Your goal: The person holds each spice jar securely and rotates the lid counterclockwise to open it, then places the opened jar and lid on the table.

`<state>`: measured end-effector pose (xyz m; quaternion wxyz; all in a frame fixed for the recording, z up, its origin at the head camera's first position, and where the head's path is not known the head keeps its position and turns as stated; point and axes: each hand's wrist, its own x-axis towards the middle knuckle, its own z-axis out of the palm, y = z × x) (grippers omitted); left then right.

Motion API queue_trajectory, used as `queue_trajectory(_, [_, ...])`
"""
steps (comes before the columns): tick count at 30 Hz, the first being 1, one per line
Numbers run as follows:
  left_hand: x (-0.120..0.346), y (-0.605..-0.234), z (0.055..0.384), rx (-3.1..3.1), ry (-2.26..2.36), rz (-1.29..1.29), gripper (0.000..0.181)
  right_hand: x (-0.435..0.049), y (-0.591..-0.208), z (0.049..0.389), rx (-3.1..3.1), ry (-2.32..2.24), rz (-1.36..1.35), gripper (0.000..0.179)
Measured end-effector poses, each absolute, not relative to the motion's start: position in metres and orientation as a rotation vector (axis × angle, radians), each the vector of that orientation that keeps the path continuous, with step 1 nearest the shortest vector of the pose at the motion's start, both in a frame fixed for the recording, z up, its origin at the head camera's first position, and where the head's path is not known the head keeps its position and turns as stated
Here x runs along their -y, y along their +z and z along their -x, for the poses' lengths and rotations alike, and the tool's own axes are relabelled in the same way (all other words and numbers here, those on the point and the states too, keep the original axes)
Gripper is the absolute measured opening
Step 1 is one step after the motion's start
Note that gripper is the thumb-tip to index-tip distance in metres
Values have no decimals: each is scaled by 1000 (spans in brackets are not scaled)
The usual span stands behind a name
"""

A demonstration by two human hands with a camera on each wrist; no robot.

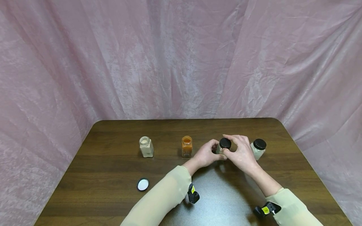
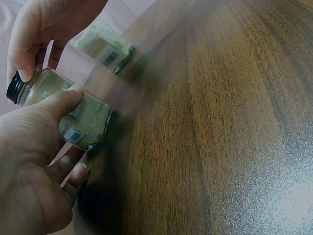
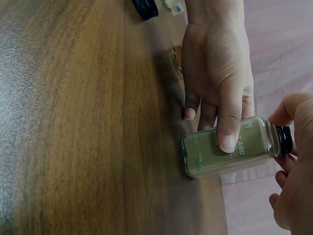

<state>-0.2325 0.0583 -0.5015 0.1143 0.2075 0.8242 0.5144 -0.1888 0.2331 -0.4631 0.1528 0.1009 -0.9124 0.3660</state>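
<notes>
Between both hands stands a square glass jar (image 3: 205,159) of greenish-tan powder, topped by a black lid (image 1: 225,143). My left hand (image 1: 205,154) grips the jar's body from the left, the thumb across its near side. From the right, my right hand (image 1: 241,153) pinches the lid between thumb and fingers. In the left wrist view the lid sits on the jar's neck, and the jar's base is close to the tabletop. Fingers cover part of the jar in each view.
Right of the hands stands a black-lidded jar (image 1: 258,150) with pale contents. On the left are a lidless jar of orange powder (image 1: 186,147) and a lidless jar of pale powder (image 1: 146,148). A loose lid (image 1: 142,184) lies white side up on the wooden table (image 1: 93,175).
</notes>
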Motion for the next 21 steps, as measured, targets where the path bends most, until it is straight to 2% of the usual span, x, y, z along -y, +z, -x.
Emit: queue_trajectory(21, [-57, -501, 232, -2421, 1484, -583, 44, -236, -462, 190, 2627, 1016, -337, 56])
